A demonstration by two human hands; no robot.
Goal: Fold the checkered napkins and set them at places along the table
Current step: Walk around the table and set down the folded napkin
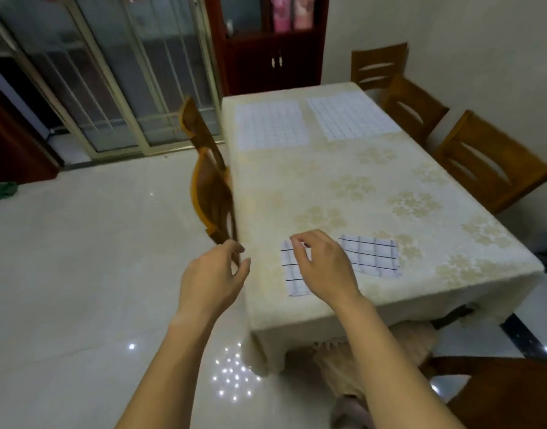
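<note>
Napkin status: two folded napkins at lower centre of the frame, two unfolded napkins (272, 125) flat at the worktop's (297, 187) top end. Right hand (323, 267) is over the left folded napkin (292, 274), hiding most of it. The visible edge runs up-down the frame. Fingers (297, 243) are curled, thumb close to index at the cloth's upper edge; pinching or not, cannot tell. Left hand (213, 274) is off the worktop's left side, loosely curled, empty. Second folded napkin (371, 257) lies just right. Right hand is the nearer.
</note>
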